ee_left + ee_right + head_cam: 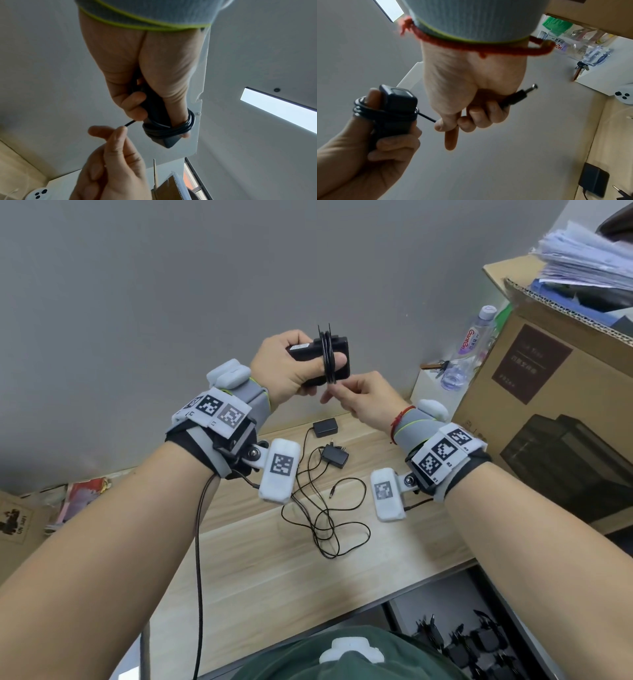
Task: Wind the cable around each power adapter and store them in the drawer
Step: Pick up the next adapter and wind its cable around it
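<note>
Black cable (426,117) end pinched in right hand (471,97) fingers, plug (518,96) free behind. Left hand (284,368) clasping power adapter (337,350), thumb trapped under coils. Probably loosens if thumb withdrawn; two adapters unwound below.

I see bare forearms, both wrists in grey knit cuffs (411,429) edged lime green. Black straps hold white padded blocks (279,470) printed with black square markers. A red string bracelet (399,419) circles the right wrist. A dark cable (198,559) hangs from the left mount. Green shirt (346,659).
</note>
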